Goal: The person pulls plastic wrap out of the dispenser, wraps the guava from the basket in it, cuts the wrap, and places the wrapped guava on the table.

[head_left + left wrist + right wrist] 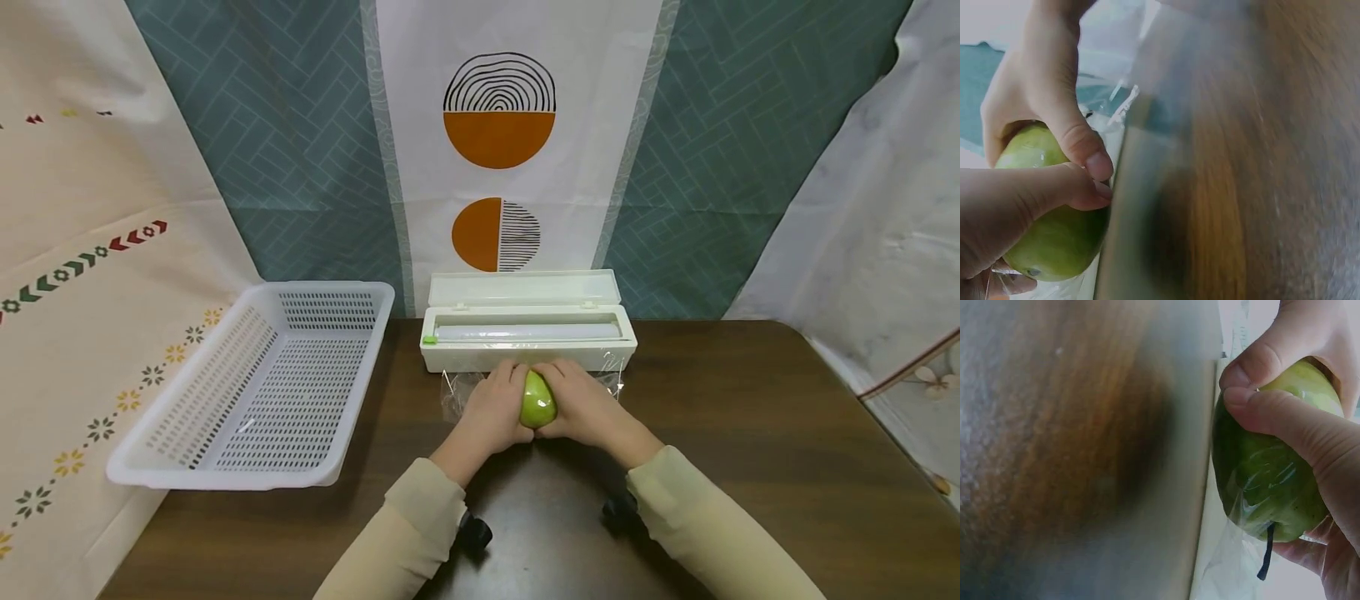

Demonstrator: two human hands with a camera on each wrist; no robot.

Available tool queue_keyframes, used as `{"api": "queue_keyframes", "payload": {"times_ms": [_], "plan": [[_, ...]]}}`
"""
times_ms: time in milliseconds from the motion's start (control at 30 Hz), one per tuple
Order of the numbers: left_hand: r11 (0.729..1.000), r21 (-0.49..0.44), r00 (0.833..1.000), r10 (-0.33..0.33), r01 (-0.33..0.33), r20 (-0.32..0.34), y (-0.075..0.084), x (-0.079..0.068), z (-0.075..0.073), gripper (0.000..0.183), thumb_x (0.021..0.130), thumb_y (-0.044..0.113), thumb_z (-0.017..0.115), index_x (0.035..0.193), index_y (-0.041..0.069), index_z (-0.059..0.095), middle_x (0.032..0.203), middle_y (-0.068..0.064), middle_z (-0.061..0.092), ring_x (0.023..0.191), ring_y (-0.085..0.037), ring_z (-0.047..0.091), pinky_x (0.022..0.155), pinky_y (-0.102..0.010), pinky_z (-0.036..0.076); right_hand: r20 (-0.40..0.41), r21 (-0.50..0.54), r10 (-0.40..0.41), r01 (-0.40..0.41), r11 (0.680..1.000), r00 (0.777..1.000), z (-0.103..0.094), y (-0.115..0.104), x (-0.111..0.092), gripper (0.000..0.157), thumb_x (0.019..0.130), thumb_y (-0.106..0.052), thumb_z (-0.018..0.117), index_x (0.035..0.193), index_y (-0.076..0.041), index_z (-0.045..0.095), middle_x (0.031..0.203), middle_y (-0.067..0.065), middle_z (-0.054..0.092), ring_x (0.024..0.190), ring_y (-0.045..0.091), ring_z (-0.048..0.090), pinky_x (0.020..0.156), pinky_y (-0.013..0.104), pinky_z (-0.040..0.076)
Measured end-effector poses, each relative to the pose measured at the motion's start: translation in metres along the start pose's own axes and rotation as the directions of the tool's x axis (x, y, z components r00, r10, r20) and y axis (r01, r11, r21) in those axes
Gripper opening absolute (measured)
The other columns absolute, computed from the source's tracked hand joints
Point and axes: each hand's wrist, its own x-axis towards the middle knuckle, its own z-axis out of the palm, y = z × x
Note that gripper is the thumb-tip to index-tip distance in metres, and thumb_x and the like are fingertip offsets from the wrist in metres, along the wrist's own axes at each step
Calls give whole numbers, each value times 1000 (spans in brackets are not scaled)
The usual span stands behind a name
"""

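Note:
My left hand [492,407] and right hand [581,404] together grip a green pear [537,402] from both sides, just in front of a white cling film dispenser [528,358]. Clear cling film [456,392] hangs from the dispenser's front and spreads behind and beside the hands. In the left wrist view, the thumbs meet over the pear [1060,240], whose blossom end faces down. The right wrist view shows the pear's dark stem [1266,553] and film stretched tight over its skin. Most fingers are hidden behind the fruit.
A white perforated plastic basket [345,433] stands at the left of the dark wooden table [735,433]. The dispenser's lid [525,288] is raised, with a film roll inside and a green slider [430,340] at its left. Patterned cloths hang behind.

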Motion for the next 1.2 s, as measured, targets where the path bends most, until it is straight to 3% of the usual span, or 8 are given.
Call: {"api": "queue_keyframes", "payload": {"times_ms": [233, 433, 633, 800, 1200], "plan": [[998, -8, 998, 55, -55, -27, 1, -6, -9, 84, 58, 40, 84, 125, 4, 48, 104, -7, 53, 87, -16, 55, 74, -32, 52, 42, 14, -14, 13, 1000, 999, -10, -2, -1, 82, 55, -39, 88, 122, -5, 56, 108, 6, 60, 97, 20, 54, 82, 36, 49], [994, -78, 997, 74, -73, 10, 0, -9, -16, 92, 59, 44, 82, 133, 4, 44, 108, -9, 56, 88, -18, 58, 74, -33, 52, 72, 93, 8, -15, 996, 997, -16, -3, -4, 80, 53, -43, 88, 118, -8, 59, 104, 2, 62, 91, 15, 55, 77, 33, 49], [980, -181, 995, 86, -78, 41, -3, -11, -16, 77, 59, 45, 82, 118, 10, 50, 99, -2, 57, 82, -13, 55, 69, -26, 49, 111, 142, 20, -36, 989, 994, -20, -2, -8, 79, 51, -50, 87, 114, -11, 61, 102, -3, 63, 88, 11, 55, 75, 29, 48], [967, -237, 993, 103, -89, 49, -4, -15, -18, 75, 57, 47, 82, 116, 11, 53, 96, 0, 58, 79, -10, 53, 65, -23, 46, 154, 165, 27, -53, 985, 988, -21, -2, -11, 77, 52, -54, 85, 113, -13, 62, 98, -9, 63, 83, 6, 54, 71, 25, 46], [948, -273, 985, 175, -163, 17, -6, -28, -15, 64, 56, 51, 80, 104, 14, 59, 88, 7, 60, 75, -5, 53, 63, -18, 44, 241, 250, 43, -105, 963, 970, -23, -10, -22, 70, 53, -63, 81, 105, -20, 63, 87, -18, 59, 74, 1, 53, 65, 21, 45]]}}
